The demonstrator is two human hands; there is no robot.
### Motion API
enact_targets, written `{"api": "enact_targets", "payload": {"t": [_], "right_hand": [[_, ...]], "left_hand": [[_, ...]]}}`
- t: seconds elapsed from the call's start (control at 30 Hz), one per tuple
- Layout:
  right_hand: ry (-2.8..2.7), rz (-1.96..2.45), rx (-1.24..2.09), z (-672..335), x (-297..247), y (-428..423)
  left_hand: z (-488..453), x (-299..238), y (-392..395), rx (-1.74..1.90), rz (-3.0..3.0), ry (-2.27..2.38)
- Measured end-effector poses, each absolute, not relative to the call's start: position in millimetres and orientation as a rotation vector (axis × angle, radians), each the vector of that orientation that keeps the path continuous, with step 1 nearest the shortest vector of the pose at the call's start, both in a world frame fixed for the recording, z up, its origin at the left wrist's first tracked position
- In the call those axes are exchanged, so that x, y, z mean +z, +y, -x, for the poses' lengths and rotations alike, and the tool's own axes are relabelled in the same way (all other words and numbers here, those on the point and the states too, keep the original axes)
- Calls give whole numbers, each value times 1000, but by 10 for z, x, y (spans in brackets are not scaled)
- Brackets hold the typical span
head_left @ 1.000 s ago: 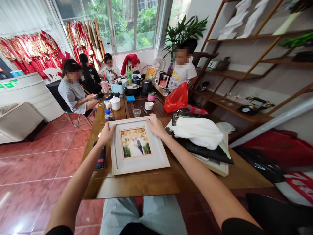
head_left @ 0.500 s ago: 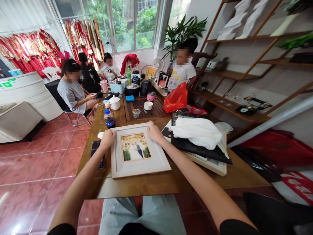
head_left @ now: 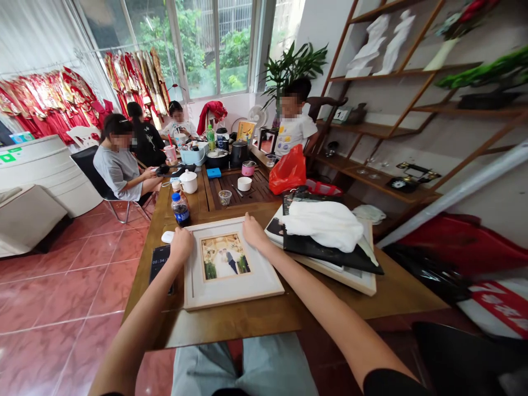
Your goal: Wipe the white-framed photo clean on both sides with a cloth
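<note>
Long wooden worktop (head_left: pixel 289 316) runs away from the wearer, its far end crowded with tea things and seated people. On its right side, a stack of flat frames and dark albums (head_left: pixel 330 256) with a white cloth (head_left: pixel 324 224) heaped on top. Near centre, a white picture frame (head_left: pixel 229 263) lies flat on the worktop, face up, a couple's photo in its middle, near edge close to the worktop's front edge. Left hand (head_left: pixel 180 246) sits on the frame's far left corner, fingers curled over the edge, grip closed on it. Right hand (head_left: pixel 253 232) takes the far right corner the same way, grip closed on the rim. Black phone (head_left: pixel 159 260) lies just left of the frame, beside the left wrist. Small cola bottle (head_left: pixel 180 208) stands upright beyond the left hand.
</note>
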State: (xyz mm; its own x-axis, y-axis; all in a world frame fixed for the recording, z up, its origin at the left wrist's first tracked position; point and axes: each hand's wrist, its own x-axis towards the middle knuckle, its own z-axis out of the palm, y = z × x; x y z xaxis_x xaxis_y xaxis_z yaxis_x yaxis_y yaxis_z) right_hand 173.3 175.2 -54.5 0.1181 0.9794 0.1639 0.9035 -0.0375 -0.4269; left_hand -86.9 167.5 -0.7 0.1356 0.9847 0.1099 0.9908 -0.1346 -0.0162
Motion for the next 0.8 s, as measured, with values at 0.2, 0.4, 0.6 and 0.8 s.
{"api": "enact_targets", "payload": {"t": [0.2, 0.4, 0.6, 0.8], "right_hand": [[-1886, 1917, 127, -1695, -468, 1595], [-1980, 1765, 14, -1850, -361, 1113], [-2032, 1782, 26, -2048, -398, 676], [-2080, 1847, 65, -1971, -442, 506]], "left_hand": [[884, -57, 1683, -70, 2312, -1973], [898, -105, 1596, -92, 2292, -2010], [867, -147, 1478, -71, 2291, -1971], [874, -158, 1483, 1, 2287, -1921]]}}
